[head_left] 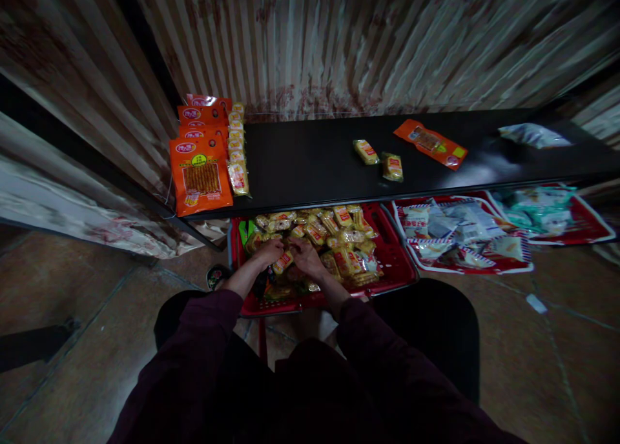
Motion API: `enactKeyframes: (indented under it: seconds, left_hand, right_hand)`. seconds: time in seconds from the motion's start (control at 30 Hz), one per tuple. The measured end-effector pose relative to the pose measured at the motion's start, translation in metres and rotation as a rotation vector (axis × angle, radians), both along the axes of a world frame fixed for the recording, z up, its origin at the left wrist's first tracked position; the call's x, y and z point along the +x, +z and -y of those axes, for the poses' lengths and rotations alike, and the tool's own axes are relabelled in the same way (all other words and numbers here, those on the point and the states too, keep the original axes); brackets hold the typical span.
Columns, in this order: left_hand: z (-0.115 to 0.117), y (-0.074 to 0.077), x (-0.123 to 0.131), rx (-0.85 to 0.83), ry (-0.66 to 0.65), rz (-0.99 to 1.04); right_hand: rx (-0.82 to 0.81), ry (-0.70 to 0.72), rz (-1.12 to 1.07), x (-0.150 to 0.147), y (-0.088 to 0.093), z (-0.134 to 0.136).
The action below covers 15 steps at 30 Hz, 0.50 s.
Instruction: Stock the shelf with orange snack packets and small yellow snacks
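Note:
Both my hands are down in a red basket (397, 257) heaped with small clear-and-yellow wrapped snack packets (346, 261). My left hand (266, 253) has its fingers curled at the upper edge of one snack packet (283, 262), on the basket's left side. Just right of it, my right hand (307, 258) reaches in with bent fingers close to the same packet. What its fingertips hold, if anything, is hidden in the dim light. The two hands are a short gap apart, with that packet between them.
Above the basket runs a black shelf (300, 160). Orange snack bags (201, 176) stand at its left end beside a row of small packets (237, 176). Loose on it lie two packets (392, 166), an orange bag (431, 144) and a pale bag (534, 135). More filled baskets (516, 268) sit right.

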<state>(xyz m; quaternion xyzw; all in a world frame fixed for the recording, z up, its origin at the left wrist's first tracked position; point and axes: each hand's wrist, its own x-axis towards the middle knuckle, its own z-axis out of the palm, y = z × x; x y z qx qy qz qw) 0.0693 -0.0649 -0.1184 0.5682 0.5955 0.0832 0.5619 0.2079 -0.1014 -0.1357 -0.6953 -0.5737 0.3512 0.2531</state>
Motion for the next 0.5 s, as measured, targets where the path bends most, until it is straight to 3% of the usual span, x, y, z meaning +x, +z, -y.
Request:
enactKeyframes:
  seconds: [0.27, 0.5]
  left_hand:
    - [0.002, 0.011, 0.003, 0.008, -0.071, -0.001]
    - [0.002, 0.011, 0.004, 0.03, -0.112, -0.033]
  right_hand:
    - [-0.011, 0.063, -0.026, 0.005, 0.012, 0.004]
    - [-0.043, 0.014, -0.08, 0.006, 0.003, 0.003]
